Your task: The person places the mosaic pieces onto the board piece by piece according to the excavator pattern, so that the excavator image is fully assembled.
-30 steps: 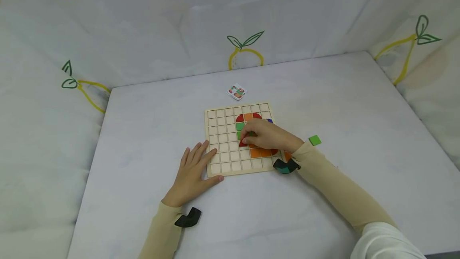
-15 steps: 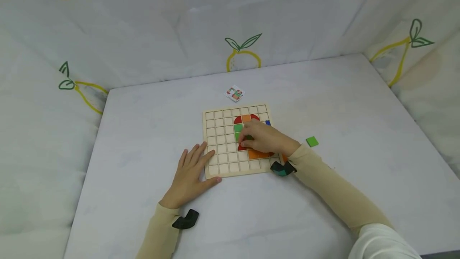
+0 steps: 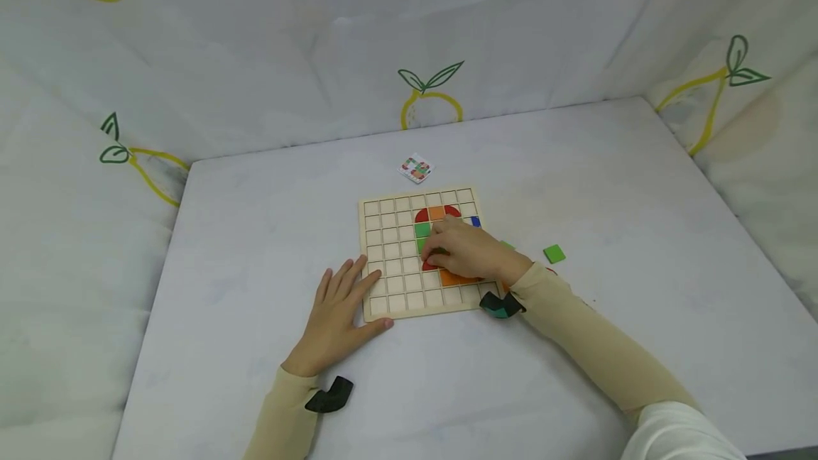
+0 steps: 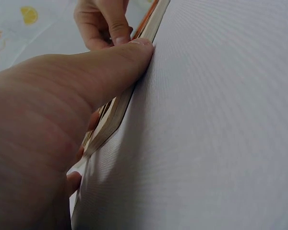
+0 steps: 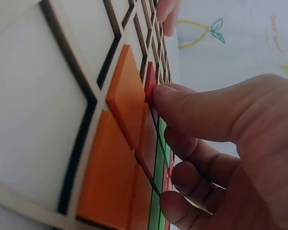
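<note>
A wooden grid board [image 3: 382, 282] lies on the table, with coloured tiles set in its right part. At its lower left corner, my left hand [image 3: 332, 325] rests with fingers spread, fingertips over the left edge and thumb along the front edge. My right hand [image 3: 469, 250] reaches over the tiles and pinches a red rounded tile [image 5: 150, 81] between thumb and finger, low in a grid cell. Orange tiles [image 5: 127, 96] sit beside it in the right wrist view. Green tiles [image 3: 422, 230] and an orange tile [image 3: 437, 213] between two red rounded ones show past the knuckles. My right hand hides other cells.
A small pattern card [image 3: 416, 168] lies behind the board. To the right of the board is a loose green square tile [image 3: 554, 254], with more tiles partly hidden by my right wrist. A lemon-print white cloth [image 3: 287, 55] stands around the table.
The head view has shifted slightly, moving the scene a little left and down. My right hand stays at the red tile with only a small shift of the fingers. My left hand keeps its place.
</note>
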Available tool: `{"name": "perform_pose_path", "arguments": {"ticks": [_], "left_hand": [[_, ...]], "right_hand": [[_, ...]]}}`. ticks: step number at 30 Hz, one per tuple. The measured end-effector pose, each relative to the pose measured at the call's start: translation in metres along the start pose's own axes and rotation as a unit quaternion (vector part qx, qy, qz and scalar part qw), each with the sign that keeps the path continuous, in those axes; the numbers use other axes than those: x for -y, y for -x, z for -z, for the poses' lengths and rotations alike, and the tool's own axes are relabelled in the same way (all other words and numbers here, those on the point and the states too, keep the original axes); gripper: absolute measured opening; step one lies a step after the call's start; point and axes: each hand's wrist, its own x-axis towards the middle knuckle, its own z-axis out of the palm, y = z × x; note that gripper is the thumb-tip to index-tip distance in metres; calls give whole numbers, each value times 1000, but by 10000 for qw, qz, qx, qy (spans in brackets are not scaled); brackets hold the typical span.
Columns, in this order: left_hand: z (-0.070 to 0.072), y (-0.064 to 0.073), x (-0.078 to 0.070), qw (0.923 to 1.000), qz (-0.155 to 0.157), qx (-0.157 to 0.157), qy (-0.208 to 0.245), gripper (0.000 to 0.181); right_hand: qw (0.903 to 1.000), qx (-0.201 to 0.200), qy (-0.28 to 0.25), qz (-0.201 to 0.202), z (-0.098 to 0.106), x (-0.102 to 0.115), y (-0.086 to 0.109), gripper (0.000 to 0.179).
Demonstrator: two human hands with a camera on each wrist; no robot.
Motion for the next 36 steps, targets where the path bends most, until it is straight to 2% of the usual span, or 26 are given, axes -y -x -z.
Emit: {"name": "perform_pose_path", "arguments": {"ticks": [12,18,23,28,32,36], "left_hand": [[1,0,0,10000,16,5,5,83],[0,0,-1,10000,53,31,22,82],[0,0,-2,9999,111,60,30,82],[-2,0,-2,9999,128,58,-17,83],[-3,-1,-1,9999,144,65,-31,84],[-4,0,-1,9999,124,51,-40,84]], "right_hand": [[9997,-205,-138,-41,-1,2,2,11],[9981,-227,-514,-251,23,-3,10,16],[9954,6,-718,-641,49,-16,23,21],[9919,207,-640,-1076,68,-28,37,19],[9873,392,-535,-1446,76,-35,46,17],[9794,660,-562,-1822,76,-43,49,25]]}}
